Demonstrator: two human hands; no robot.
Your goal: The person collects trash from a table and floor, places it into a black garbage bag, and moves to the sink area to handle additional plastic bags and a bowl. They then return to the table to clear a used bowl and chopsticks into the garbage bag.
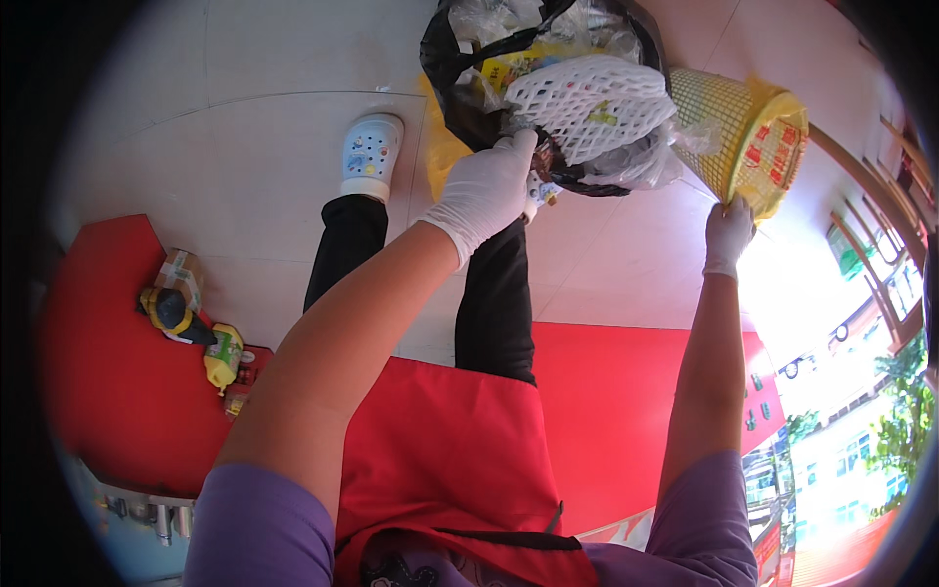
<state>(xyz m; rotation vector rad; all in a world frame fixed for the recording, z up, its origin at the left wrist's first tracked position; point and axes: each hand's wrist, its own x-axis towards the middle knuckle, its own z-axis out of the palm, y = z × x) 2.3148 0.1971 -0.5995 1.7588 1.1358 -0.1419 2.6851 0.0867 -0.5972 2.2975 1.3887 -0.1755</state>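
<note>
My left hand (488, 187), in a white disposable glove, is closed at the near edge of a black plastic garbage bag (449, 95). The bag gapes open, full of crumpled clear plastic, a yellow printed packet (506, 71) and a white foam fruit net (587, 99). My fingertips are partly hidden among the rubbish. At the right, a yellow mesh wastebasket (708, 110) lies tilted with its mouth towards me. Its yellow plastic liner (770, 198) bears red writing. My gloved right hand (728, 231) grips the basket's rim and liner.
Yellow plastic (444, 165) shows beside the black bag near my shoes (373, 154). At the left, a red surface (110, 352) adjoins a cardboard box (180, 275) and a yellow bottle (223, 357). Wooden furniture (880, 279) stands at the far right, by bright daylight.
</note>
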